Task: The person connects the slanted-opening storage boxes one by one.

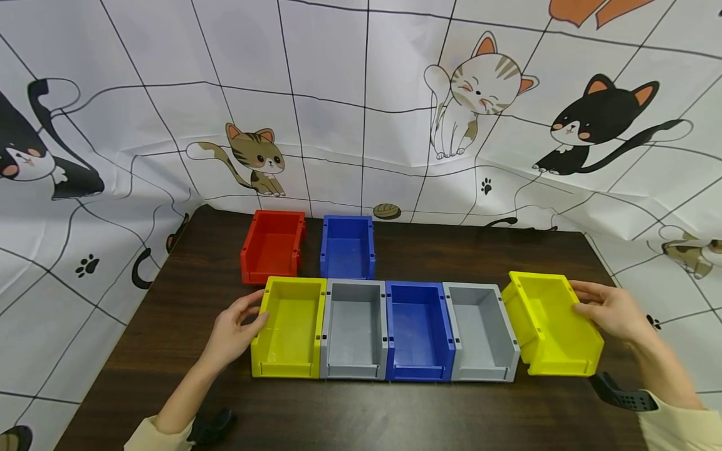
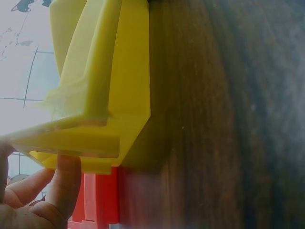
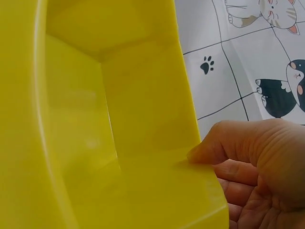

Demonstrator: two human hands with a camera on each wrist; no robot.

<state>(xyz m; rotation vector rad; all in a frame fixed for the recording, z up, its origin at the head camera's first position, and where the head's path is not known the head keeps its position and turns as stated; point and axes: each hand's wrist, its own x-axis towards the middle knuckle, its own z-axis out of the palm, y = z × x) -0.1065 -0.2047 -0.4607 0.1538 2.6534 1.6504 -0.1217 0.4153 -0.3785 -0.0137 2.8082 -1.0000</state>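
Four bins stand side by side in a row: a yellow bin (image 1: 290,326) at the left, a grey bin (image 1: 355,326), a blue bin (image 1: 418,329) and another grey bin (image 1: 481,332). My left hand (image 1: 232,332) touches the left side of that yellow bin (image 2: 131,71) with its fingers. At the row's right end my right hand (image 1: 612,310) pinches the right wall of a second yellow bin (image 1: 555,326), which is tilted. In the right wrist view the thumb of my right hand (image 3: 257,167) lies over this bin's (image 3: 147,105) edge, the other fingers outside it.
Behind the row, a red bin (image 1: 273,247) and a blue bin (image 1: 347,247) stand on the dark wooden table (image 1: 361,413). A white sheet (image 1: 333,62) with cat drawings hangs behind and beside the table.
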